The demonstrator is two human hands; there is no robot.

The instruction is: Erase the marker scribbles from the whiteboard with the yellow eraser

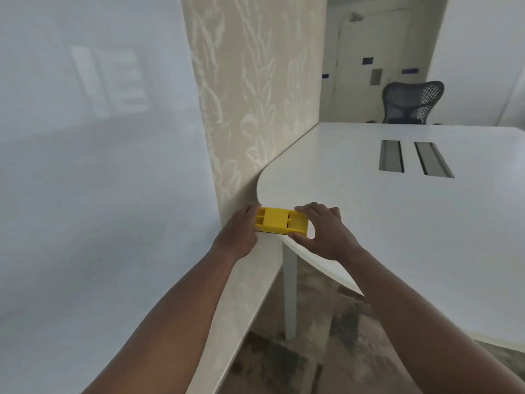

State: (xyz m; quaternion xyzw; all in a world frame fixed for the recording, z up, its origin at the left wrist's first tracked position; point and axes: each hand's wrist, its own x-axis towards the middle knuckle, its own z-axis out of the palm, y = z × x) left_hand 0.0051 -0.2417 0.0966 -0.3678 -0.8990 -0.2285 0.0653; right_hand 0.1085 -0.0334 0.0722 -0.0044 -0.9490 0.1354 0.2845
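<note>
Large glossy pale-grey whiteboard (93,172): upright along the left, bare of visible scribbles within this view; marks, if any, out of frame or too faint to tell. White rounded-corner table (397,223): to the right, two grey rectangular cable slots (414,159) near its far middle, slim white leg below the near-left curve. Cream leaf-patterned wall panel (250,89): between board and table. Dark mesh-backed office chair (412,102): beyond the table's far edge. Left hand (241,233): closed around the left end of the eraser, off the table's near-left corner. Right hand (321,230): fingers over the right end, thumb beneath, pinching it at the table's rim. Yellow rectangular plastic eraser (279,220): held between both hands, partly overhanging the near-left rounded corner, ribbed back upward, dark felt strip showing along its lower edge. Risks, judged: slip off the curved rim during handover to one hand; drop to the mottled floor (284,365); felt face turned away from the board on lifting, so plastic scraping the gloss; no scribbles located yet, hence wasted strokes.
</note>
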